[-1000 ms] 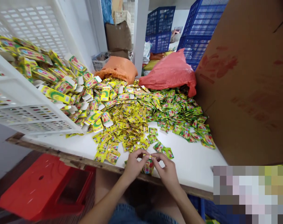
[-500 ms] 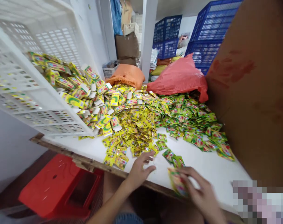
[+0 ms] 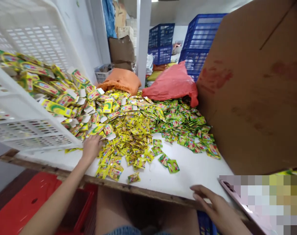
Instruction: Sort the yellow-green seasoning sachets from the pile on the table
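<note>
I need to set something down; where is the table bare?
On the tabletop, the widest bare patch lies between the loose green sachets, the cardboard box and the right hand. A narrow strip separates the white crate from the front edge. Crowded: middle and back, under heaped sachets, and left, with cartons by the left hand.

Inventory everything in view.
Large crate: one, white, left
Small boxes: many, yellow-green, spilling from it
Yellow packets: many, yellow, centre
Green packets: many, green, centre-right
Table: one, white, foreground
Sack: one, orange, table's back
Plastic bag: one, red, beside sack
Cardboard: one, brown, right
Blue crates: several, blue, background
Grey crate: one, grey, behind sack
Post: one, white, background
Stool: one, red, lower left
Phone: one, pink, lower right
Legs: two, bottom edge
Left hand: one, at small boxes
Right hand: one, table's front-right edge
</note>
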Available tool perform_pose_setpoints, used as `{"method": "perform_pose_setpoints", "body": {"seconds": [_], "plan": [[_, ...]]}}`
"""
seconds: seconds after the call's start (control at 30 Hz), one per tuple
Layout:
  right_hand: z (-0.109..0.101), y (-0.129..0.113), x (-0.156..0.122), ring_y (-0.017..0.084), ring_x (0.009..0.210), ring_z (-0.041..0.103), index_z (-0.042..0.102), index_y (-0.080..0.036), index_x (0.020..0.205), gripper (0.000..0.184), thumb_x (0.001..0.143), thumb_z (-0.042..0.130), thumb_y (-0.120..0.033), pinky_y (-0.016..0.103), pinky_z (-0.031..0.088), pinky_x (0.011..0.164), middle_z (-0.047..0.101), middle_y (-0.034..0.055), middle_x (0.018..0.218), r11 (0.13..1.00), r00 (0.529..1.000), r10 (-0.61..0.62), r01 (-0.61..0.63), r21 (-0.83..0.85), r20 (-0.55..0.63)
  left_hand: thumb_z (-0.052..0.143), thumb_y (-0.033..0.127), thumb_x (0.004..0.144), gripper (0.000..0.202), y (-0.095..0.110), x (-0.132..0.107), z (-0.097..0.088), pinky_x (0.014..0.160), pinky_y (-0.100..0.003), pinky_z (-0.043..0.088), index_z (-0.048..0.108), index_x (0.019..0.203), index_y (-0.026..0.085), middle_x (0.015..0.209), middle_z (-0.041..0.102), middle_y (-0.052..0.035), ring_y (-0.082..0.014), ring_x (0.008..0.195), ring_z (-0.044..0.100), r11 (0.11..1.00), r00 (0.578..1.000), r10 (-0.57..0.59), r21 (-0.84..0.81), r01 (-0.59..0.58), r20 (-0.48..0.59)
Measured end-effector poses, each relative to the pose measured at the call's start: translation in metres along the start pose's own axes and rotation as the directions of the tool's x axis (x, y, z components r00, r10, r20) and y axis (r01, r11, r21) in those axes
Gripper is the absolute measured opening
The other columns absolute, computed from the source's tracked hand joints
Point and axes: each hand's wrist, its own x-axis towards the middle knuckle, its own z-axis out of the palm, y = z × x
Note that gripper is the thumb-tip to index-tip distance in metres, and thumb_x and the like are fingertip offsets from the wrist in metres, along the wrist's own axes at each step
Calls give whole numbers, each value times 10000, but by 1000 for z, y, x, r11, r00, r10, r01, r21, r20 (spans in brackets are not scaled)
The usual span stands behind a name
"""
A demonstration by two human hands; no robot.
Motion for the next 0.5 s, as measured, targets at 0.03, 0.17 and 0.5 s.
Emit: {"method": "perform_pose_setpoints", "body": {"seconds": [0.03, 0.17, 0.5], "plan": [[7, -14, 7, 230, 896, 617, 629, -240, 909, 286, 787, 473, -446, 315, 485, 790, 672, 71, 936, 999, 999, -27, 28, 29, -46, 453, 212, 799, 193, 9, -1, -9, 857, -372, 365, 598, 914, 155, 921, 630, -102, -249, 936, 523, 997, 996, 11, -75, -18, -93], [47, -71, 30, 215, 1077, 503, 505, -224, 1146, 364, 818, 480, -380, 343, 399, 908, 548, 84, 1172, 961, 956, -186, 225, 162, -227, 493, 285, 799, 197, 77, -23, -54, 811, -307, 413, 613, 881, 153, 908, 635, -74, -200, 877, 557, 849, 986, 69, -510, -138, -152], [131, -109, 43, 172, 740, 599, 580, -159, 974, 325, 878, 382, -398, 289, 484, 701, 646, 56, 817, 731, 984, -176, 143, 667, -19, 565, 310, 769, 250, 185, -102, -21, 747, -289, 477, 625, 952, 151, 816, 678, -70, -187, 792, 622, 133, 909, 233, -937, 323, 346]]}}
